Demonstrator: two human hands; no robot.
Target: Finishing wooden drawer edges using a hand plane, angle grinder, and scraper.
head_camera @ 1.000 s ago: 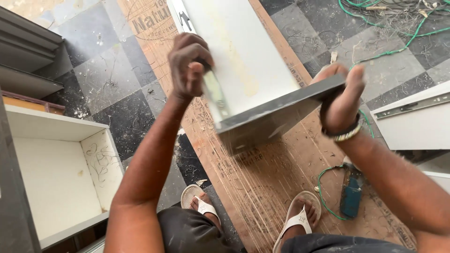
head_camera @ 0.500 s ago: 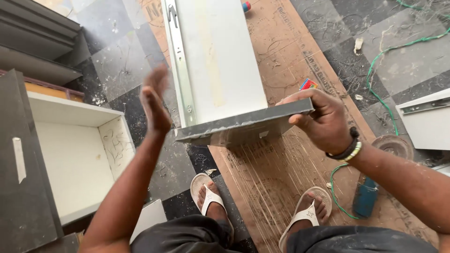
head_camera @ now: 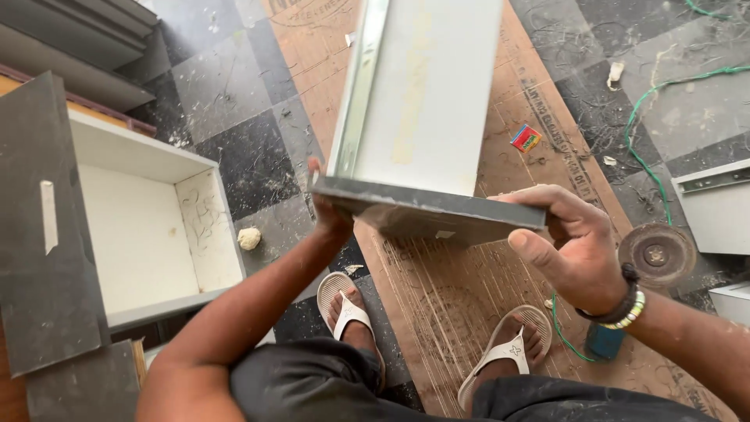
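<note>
I hold a white drawer box with a grey front panel (head_camera: 426, 205) tilted up off the floor, its metal slide rail (head_camera: 358, 86) along its left side. My left hand (head_camera: 330, 212) grips the left end of the grey panel, mostly hidden behind it. My right hand (head_camera: 569, 238) clasps the panel's right end, thumb below and fingers on top, with bead bracelets at the wrist. My feet in white sandals (head_camera: 344, 309) rest below on the floor and a brown cardboard sheet (head_camera: 461, 297).
Another open white drawer (head_camera: 148, 227) with a dark grey front (head_camera: 43, 234) lies at the left. A round grinder disc (head_camera: 656, 254), green cable (head_camera: 648, 164), small red packet (head_camera: 526, 138) and a further drawer part (head_camera: 715, 203) lie at the right on the checkered tile floor.
My left hand was free and raised beside the drawer; now it grips the left end of the grey panel. The drawer has tilted and moved closer in view.
</note>
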